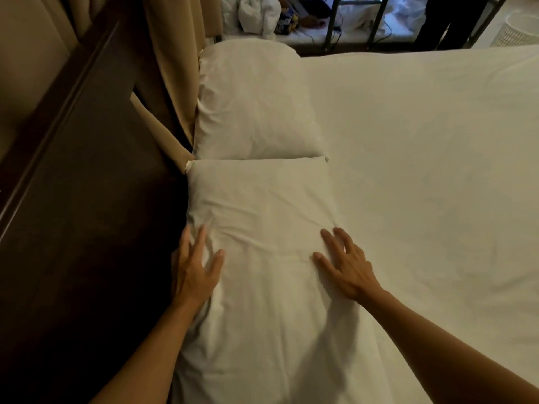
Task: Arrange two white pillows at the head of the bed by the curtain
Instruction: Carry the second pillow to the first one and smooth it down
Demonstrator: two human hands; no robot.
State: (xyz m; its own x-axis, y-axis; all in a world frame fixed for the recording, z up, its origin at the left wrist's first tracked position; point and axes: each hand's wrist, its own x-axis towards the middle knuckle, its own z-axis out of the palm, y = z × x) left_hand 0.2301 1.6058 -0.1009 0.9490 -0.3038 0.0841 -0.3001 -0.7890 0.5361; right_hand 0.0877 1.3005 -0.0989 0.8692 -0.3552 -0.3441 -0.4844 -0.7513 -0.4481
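Nearest, near pillow [262, 205]: white, creased, flat on bed [423, 170], left edge at dark headboard [87, 199]. Spread beyond and to the right, white sheet, smooth. Farther up, far pillow [253, 106], touching the near one end to end, pressed against tan curtain [175, 53]. Smaller: left hand [192, 266] flat on near pillow's left edge, fingers splayed, gripping nothing. Right hand [347, 266] likewise flat on its right side, fingers spread, palm down. Both hands apart, one per side.
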